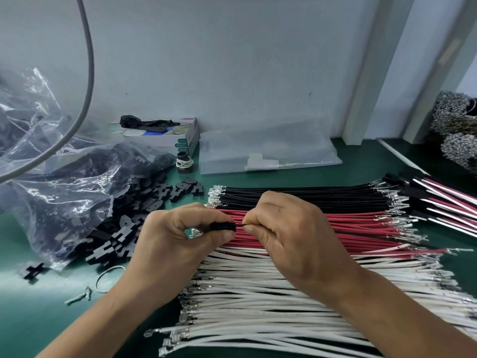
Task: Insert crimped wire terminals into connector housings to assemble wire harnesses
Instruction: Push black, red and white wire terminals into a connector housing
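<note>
The left hand (pixel 178 233) grips a black connector housing (pixel 224 226); the right hand (pixel 291 228) pinches a black wire (pixel 241 224) entering it. Green counter (pixel 31 319) lies bare at seven o'clock.

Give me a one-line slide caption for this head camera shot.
Left hand holds a black connector while right hand feeds in a black wire above sorted wires.

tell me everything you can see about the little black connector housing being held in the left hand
The black connector housing is a small, dark, matte piece that looks like plastic, lying roughly level above the red wires. The left hand pinches it between thumb and fingers, hiding most of its shape. A thin black wire runs from its right end into the pinch of the right hand. Shiny metal shows just left of it.
</note>
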Demonstrator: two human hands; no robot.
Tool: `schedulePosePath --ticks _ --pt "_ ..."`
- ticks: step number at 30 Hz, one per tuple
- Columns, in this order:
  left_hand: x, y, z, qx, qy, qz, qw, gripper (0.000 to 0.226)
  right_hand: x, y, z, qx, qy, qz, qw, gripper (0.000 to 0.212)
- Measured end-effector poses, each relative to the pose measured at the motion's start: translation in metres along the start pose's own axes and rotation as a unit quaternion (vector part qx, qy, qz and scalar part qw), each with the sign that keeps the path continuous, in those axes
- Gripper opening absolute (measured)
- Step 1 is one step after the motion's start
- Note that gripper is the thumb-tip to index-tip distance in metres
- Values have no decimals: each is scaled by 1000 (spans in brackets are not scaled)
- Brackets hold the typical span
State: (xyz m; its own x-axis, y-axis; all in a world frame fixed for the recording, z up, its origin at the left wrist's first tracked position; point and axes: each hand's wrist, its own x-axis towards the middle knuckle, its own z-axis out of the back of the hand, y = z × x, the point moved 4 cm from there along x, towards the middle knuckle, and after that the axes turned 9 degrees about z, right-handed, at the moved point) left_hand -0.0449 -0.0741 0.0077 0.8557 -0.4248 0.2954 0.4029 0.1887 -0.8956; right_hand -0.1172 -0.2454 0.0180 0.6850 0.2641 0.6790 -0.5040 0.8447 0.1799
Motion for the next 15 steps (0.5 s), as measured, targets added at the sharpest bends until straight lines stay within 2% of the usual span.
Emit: schedulePosePath --ticks 4,9,10,13,15 --pt "1 1 -1 12 2 3 1000 19 0 -1 2 -36 2 8 999 10" --pt "10 4 2 -47 -46 16 998 34 10 3 17 -162 -80 45 982 9" --pt "11 6 4 -64 -52 26 996 33 11 6 15 -167 -68 53 982 8" --pt "11 11 4 -102 -50 54 992 28 7 8 -8 -161 88 30 983 9" --pt "11 11 1 -100 -41 68 992 25 4 6 -16 -149 138 3 979 15"
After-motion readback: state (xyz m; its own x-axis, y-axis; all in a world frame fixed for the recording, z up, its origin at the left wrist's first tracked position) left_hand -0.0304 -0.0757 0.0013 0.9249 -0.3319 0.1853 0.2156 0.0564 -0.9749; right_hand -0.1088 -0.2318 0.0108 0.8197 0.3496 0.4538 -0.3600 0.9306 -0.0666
